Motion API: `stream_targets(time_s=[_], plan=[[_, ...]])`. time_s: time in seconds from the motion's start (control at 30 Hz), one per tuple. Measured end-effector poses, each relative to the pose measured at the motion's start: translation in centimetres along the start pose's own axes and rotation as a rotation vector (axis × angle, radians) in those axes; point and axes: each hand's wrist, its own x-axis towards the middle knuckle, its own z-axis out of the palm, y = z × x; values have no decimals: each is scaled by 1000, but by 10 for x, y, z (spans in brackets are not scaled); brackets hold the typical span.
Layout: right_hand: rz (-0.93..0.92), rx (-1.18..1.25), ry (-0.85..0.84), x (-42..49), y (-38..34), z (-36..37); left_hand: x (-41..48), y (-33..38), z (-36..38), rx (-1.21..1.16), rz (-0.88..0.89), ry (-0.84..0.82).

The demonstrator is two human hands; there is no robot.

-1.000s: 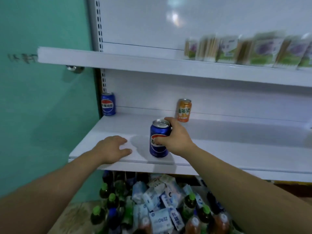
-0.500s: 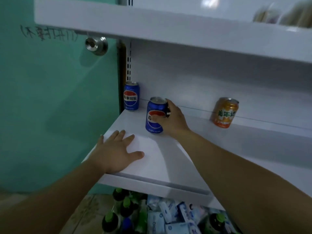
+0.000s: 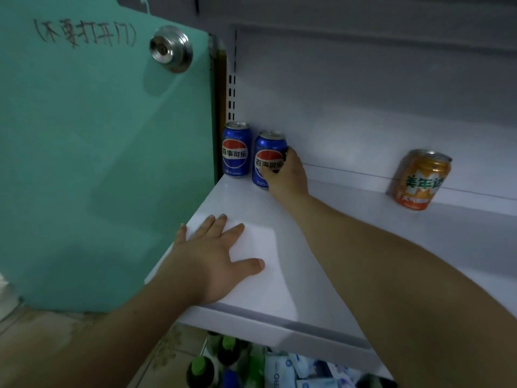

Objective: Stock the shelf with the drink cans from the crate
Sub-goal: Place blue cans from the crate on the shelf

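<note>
My right hand (image 3: 288,175) grips a blue cola can (image 3: 267,152) that stands upright at the back of the white shelf (image 3: 349,247). Just to its left, in the back left corner, stands another blue cola can (image 3: 235,149), almost touching the first. An orange soda can (image 3: 421,179) stands at the back farther right. My left hand (image 3: 215,256) lies flat, fingers spread, on the shelf's front left corner. The crate (image 3: 279,371) shows below the shelf with bottles and packs inside.
A teal door (image 3: 98,163) with a metal knob (image 3: 171,49) and handwritten characters borders the shelf on the left. The upper shelf's underside (image 3: 363,12) hangs overhead. Green-capped bottles (image 3: 200,368) stand in the crate below the front edge.
My right hand has slid the blue can from the shelf's front to the back, beside the other blue can. My left hand stayed on the front left corner, fingers spreading flat. My view moved closer.
</note>
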Motion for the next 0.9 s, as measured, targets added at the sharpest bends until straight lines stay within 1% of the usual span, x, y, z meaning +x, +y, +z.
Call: stream_targets(time_s=[0.1, 0.4, 0.57, 0.63, 0.73, 0.83, 0.9], plan=[[-17, -56, 9, 11, 1, 6, 0, -1, 2, -8, 6, 13], [-48, -117, 41, 17, 5, 18, -2, -2, 2, -7, 4, 30], [29, -115, -14, 13, -1, 12, 1, -2, 3, -19, -4, 20], [57, -202, -46, 3, -7, -4, 1, 0, 0, -7, -4, -3], [87, -400, -148, -22, -13, -48, 0, 1, -4, -20, 13, -25], [159, -589, -268, -56, -22, -118, -4, 5, -13, -43, 14, -63], [214, -694, -317, -86, -30, -170, -12, 24, -21, -126, 24, -68]])
